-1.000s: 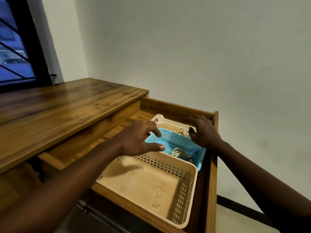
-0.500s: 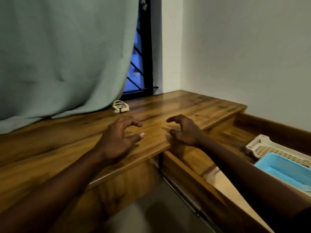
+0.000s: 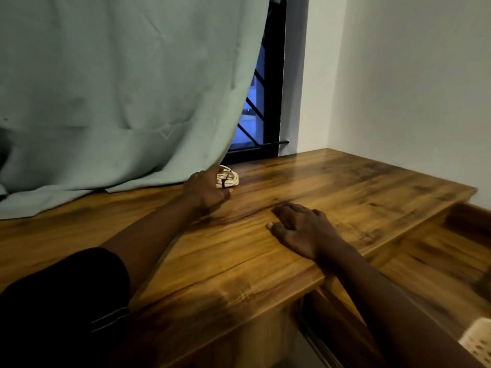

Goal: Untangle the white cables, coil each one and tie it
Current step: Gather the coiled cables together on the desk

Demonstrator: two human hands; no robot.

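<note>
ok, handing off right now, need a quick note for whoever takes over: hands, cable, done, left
Left hand: at the coiled white cable, fingers round its near side; firm grip unclear.
Right hand: open, flat on the desk top.
Cable: on the desk by the curtain hem, coiled, dark tie across it.
Drawer at right open, beige basket corner showing.
Done: this coil looks tied.
Left: no other cables in view; count remaining unknown.

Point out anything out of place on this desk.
The curtain hem lies slumped on the desktop, right beside the coiled white cable by the left hand; the drawer at the right stands open.
</note>
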